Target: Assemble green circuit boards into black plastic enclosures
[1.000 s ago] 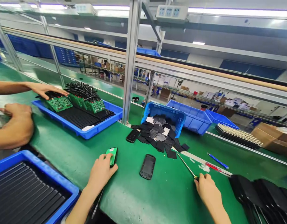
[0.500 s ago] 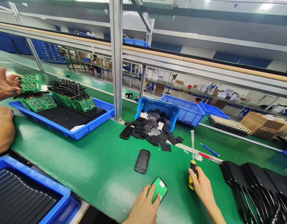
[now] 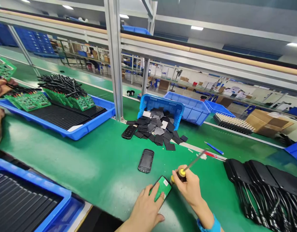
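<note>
My left hand point(image 3: 147, 206) lies over a green circuit board point(image 3: 164, 187) seated in a black housing on the bench, its bent fingers holding it across the face and edges. Close to the board's right corner, my right hand point(image 3: 188, 187) is closed round a screwdriver point(image 3: 181, 173) with a yellow and black handle. Its shaft points up and to the right, away from the board, and the handle's butt is beside the housing. An open black housing half point(image 3: 146, 160) rests just beyond, hollow side up. A black keypad cover point(image 3: 129, 132) is farther back.
Dark ribbed pads point(image 3: 159, 130) spill from a tipped blue basket point(image 3: 160, 100). Left stands a blue tray point(image 3: 78, 132) of wired boards, where another person's hand point(image 3: 0, 87) holds a board. Black cabled units point(image 3: 256, 174) are at right. A blue pen point(image 3: 214, 148) lies behind the screwdriver.
My right hand has moved left toward the circuit board, and the screwdriver has tilted from upright to slanting. My left hand stays on the board. The other person's hand and board shifted left in view.
</note>
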A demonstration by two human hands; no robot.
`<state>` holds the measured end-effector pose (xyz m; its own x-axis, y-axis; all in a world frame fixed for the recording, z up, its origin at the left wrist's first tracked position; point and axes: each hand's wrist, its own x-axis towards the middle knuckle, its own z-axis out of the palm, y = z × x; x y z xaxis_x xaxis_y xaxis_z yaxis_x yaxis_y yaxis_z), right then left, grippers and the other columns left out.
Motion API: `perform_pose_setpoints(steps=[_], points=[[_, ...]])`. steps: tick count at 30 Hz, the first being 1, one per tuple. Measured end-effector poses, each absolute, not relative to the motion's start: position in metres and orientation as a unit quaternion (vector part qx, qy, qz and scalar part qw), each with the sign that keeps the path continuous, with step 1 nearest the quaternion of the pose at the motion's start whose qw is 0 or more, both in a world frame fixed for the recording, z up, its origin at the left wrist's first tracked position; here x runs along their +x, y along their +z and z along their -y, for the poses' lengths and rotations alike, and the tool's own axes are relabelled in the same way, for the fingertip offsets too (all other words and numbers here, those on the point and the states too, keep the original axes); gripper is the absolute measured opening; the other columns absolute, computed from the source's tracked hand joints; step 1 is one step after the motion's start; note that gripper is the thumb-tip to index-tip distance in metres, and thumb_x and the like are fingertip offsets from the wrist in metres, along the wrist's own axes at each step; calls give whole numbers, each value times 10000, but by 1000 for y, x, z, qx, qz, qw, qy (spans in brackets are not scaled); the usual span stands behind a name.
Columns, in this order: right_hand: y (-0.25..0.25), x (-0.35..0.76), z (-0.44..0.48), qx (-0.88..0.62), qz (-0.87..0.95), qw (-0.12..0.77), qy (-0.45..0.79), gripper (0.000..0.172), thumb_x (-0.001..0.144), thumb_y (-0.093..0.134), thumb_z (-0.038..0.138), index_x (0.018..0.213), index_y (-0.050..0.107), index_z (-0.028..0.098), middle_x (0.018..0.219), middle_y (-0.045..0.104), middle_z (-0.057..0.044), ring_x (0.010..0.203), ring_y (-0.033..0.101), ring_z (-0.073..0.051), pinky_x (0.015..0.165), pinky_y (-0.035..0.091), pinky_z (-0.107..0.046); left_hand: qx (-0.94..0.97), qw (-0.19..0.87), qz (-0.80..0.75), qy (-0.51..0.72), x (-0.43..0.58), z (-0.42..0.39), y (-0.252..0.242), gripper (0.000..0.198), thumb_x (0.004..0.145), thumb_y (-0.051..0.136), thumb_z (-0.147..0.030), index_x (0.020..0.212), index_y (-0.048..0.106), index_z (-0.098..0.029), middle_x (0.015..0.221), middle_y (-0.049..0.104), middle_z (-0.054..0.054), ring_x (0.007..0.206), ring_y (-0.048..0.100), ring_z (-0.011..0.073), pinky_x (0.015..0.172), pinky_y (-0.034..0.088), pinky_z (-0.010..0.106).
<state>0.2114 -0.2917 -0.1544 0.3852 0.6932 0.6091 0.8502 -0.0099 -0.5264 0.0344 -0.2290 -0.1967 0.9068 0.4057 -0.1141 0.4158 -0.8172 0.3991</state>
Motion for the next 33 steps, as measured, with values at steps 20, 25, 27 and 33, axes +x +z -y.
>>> perform_pose_setpoints(steps=[20,25,27,33], points=[[-151,149,279,-606,656,451,13,77,889,518,229,825,556,205,693,660,-5,588,624,-123,570,502,-220,812,463,-301,190,-13,169,-181,342,942,320,-288,1149,577,-199,1156,672,68,1034,640,174,936,501,300],[-138,155,297,-675,577,459,27,160,917,504,310,829,582,201,725,681,-36,600,642,-135,570,506,-224,816,460,-303,176,-13,167,-182,333,910,362,-261,1163,571,-206,1162,663,66,1047,630,177,925,505,306],[-132,156,313,-670,537,512,-5,120,913,518,299,850,575,213,759,698,-57,667,671,-166,612,534,-255,814,463,-308,169,-12,167,-184,334,895,386,-259,1167,572,-207,1169,659,62,1047,626,177,889,519,296],[-164,152,336,-621,631,465,10,104,894,522,251,796,543,225,638,658,0,508,612,-123,513,489,-208,838,430,-298,152,5,172,-183,366,877,411,-208,1210,562,-211,1180,660,47,1031,624,177,926,499,315]])
